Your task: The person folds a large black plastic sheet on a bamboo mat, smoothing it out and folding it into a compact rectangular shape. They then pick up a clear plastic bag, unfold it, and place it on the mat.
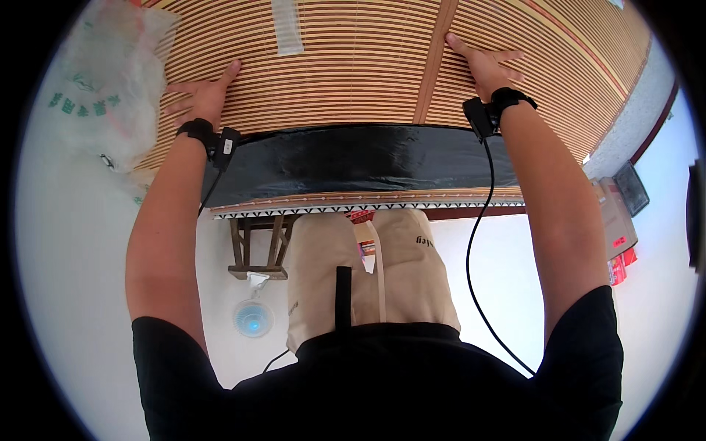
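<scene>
Both hands rest on a bamboo slat mat spread in front of me. My left hand lies near the mat's left side, its fingers spread and holding nothing. A translucent plastic bag with green printing lies just left of those fingers. On the right, my right hand is also spread, its thumb touching or very near a brown cloth band that crosses the slats. Between my forearms, a strip of glossy black sheet covers the mat's near edge. Each wrist wears a black strap with a cabled device.
A strip of clear tape sits on the slats. Below the edge are a wooden stool and a small blue-and-white fan. Cardboard boxes stand at the right. A black cable hangs beside my right forearm.
</scene>
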